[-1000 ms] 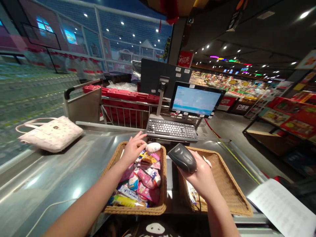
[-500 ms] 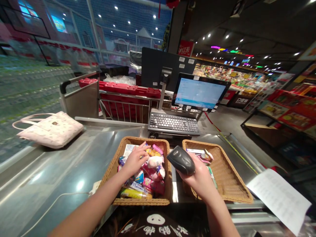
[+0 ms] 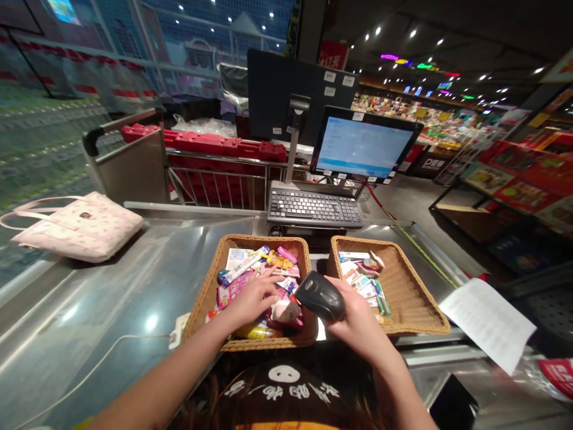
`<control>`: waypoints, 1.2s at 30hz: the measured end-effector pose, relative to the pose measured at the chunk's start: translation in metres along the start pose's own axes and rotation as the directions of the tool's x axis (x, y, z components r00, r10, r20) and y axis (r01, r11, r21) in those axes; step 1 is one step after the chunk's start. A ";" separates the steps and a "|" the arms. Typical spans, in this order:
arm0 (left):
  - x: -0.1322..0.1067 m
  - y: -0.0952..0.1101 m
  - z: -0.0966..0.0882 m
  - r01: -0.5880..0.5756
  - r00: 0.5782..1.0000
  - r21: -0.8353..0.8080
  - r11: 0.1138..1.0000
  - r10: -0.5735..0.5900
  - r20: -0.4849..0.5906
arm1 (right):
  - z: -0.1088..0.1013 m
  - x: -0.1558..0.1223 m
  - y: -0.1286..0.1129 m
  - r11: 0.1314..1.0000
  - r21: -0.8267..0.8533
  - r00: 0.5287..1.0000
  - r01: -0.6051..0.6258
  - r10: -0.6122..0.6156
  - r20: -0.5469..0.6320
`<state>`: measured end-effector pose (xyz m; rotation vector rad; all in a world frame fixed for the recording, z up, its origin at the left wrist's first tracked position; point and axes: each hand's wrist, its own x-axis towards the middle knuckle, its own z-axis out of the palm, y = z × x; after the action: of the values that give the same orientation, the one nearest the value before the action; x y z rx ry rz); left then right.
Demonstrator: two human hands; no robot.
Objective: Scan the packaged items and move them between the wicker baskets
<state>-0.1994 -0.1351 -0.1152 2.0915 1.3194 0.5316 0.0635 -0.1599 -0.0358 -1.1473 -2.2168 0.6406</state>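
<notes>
My right hand [image 3: 358,319] grips a black barcode scanner [image 3: 321,296], its head pointing left over the near right part of the left wicker basket [image 3: 196,316]. In that basket lies a jumble of small colourful packets, among them a pink packet [image 3: 230,292], a long white-and-blue packet [image 3: 244,267] and a yellow item [image 3: 280,259]. My left hand [image 3: 255,300] reaches over the packets with its fingers stretched apart; whether the fingertips touch them I cannot tell. The right wicker basket [image 3: 412,298] holds several small packages [image 3: 367,286] on its left side.
Behind the baskets stand a keyboard [image 3: 313,206] and a lit monitor [image 3: 364,146]. A pale pink handbag [image 3: 85,227] rests on the metal counter [image 3: 147,263] at left. A white cable [image 3: 102,358] crosses the counter. At right lies a printed sheet [image 3: 487,322].
My left hand has moved slightly right and toward me over the basket, and the packets have shifted, uncovering the long white-and-blue one. The scanner has moved slightly left. The camera view has tilted down.
</notes>
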 end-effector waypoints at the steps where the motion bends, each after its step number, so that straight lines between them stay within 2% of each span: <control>1: 0.000 0.000 0.003 -0.012 1.000 0.005 1.000 0.012 0.026 | 0.001 -0.001 -0.001 1.000 0.011 1.000 -0.005 0.004 0.007; 4: -0.002 -0.001 0.011 -0.058 0.995 0.046 0.997 0.054 0.080 | 0.001 -0.004 -0.001 0.999 0.040 0.999 -0.033 0.033 0.018; 7: -0.003 -0.001 0.016 -0.113 0.991 0.113 0.987 0.103 0.089 | 0.001 -0.008 -0.002 0.997 0.049 0.998 -0.059 0.059 0.014; 14: 0.002 0.003 0.011 -0.091 0.993 0.235 0.968 0.104 -0.046 | -0.015 -0.015 0.000 0.996 0.024 0.995 -0.086 0.087 -0.045; 19: 0.027 0.015 0.003 -0.119 0.976 0.270 0.956 0.163 -0.146 | -0.052 -0.012 0.028 0.996 -0.026 0.988 -0.086 0.082 -0.134; 24: 0.062 0.044 0.009 -0.161 0.962 0.269 0.950 0.212 -0.173 | -0.104 -0.010 0.071 0.974 -0.127 0.953 -0.187 0.149 -0.262; 26: 0.079 0.058 0.017 -0.175 0.964 0.252 0.952 0.217 -0.150 | -0.123 -0.008 0.090 0.955 -0.153 0.935 -0.253 0.201 -0.292; 29: 0.109 0.079 0.033 -0.214 0.970 0.229 0.950 0.234 -0.061 | -0.147 -0.003 0.116 0.941 -0.168 0.916 -0.293 0.226 -0.332; 32: 0.141 0.099 0.054 -0.264 0.965 0.224 0.938 0.257 0.058 | -0.160 0.006 0.139 0.937 -0.189 0.928 -0.295 0.234 -0.290; 34: 0.163 0.113 0.071 -0.326 0.943 0.234 0.916 0.296 0.154 | -0.162 0.013 0.153 0.941 -0.172 0.934 -0.291 0.241 -0.265; 36: 0.182 0.124 0.090 -0.430 0.890 0.249 0.868 0.359 0.282 | -0.161 0.019 0.165 0.948 -0.140 0.939 -0.285 0.248 -0.237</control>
<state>0.0162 -0.0350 -0.0952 2.6180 0.8796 0.2470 0.2559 -0.0331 -0.0171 -1.5489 -1.9775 0.4108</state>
